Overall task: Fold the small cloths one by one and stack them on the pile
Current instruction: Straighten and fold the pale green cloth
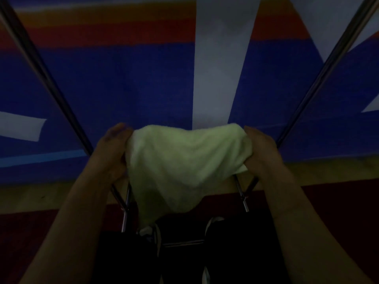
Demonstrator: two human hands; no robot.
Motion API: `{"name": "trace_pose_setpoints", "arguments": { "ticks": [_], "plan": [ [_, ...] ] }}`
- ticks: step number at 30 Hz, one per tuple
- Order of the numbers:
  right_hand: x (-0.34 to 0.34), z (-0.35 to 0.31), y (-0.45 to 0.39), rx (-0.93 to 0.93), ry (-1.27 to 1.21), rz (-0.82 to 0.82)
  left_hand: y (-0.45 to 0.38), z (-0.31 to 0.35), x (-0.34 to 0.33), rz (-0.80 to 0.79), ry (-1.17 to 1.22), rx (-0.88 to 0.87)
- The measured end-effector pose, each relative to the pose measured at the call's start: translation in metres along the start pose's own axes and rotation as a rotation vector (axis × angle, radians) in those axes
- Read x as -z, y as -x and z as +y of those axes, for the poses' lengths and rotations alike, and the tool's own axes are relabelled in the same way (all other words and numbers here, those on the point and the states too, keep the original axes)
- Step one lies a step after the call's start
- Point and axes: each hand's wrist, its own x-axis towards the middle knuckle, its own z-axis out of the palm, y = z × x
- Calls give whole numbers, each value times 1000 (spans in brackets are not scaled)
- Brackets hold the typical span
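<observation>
1. The cloth [184, 165] is pale green and soft-looking, stretched between my hands in the air and sagging to a loose point below.
2. My left hand [111, 152] grips its left edge, fingers curled into the fabric.
3. My right hand [263, 149] grips the right edge the same way.
4. Under it run thin metal bars [320, 72], spreading away from me.
5. Below lies a floor [123, 85] of blue, white, red and yellow bands, all dim.

Pretty dim shot, but you get 2 bare forearms, no sleeves, left hand [111, 150] and right hand [264, 152], dark trousers below them.
</observation>
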Motion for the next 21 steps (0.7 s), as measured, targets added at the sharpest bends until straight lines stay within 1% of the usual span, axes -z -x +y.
{"name": "trace_pose_setpoints", "arguments": {
  "ticks": [2,3,4,6,7,8,10,11,12,14,15,16,17,18,19,20,21],
  "plan": [
    [5,2,-4,13,-166,-64,3,-1,2,-41,-13,-17],
    [7,3,-9,21,-207,-84,4,0,1,-60,-29,-35],
    [6,3,-10,-5,-126,-124,4,1,1,-92,-47,-46],
    [-4,5,-3,7,161,-188,6,1,0,-116,-52,-75],
    [-7,9,-2,41,246,-186,8,1,-2,-116,-68,-97],
    [-6,7,-1,28,166,-168,6,-1,-2,-106,-81,-119],
    [1,5,-10,26,-134,-58,6,-3,-3,-96,-99,-162],
    [3,6,-15,17,-185,-17,7,-3,-3,-85,-93,-185],
    [3,6,-17,-37,-86,-44,4,-3,-1,-82,-92,-211],
    [-5,15,-13,-161,296,-168,3,-5,1,-78,-118,-244],
    [-7,20,-13,-164,397,-195,3,-4,2,-78,-132,-252],
    [-6,20,-12,-133,384,-193,2,-5,4,-67,-150,-272],
    [-3,21,-17,-89,278,-148,2,-6,5,-51,-182,-296],
    [0,20,-22,-79,156,-84,1,-6,8,-34,-212,-329],
    [2,20,-28,-90,93,-23,1,-6,9,-21,-227,-358],
    [2,18,-28,-141,173,-10,1,-7,10,-11,-231,-374],
    [0,19,-24,-184,308,-31,2,-7,12,3,-236,-376]
  ]
}}
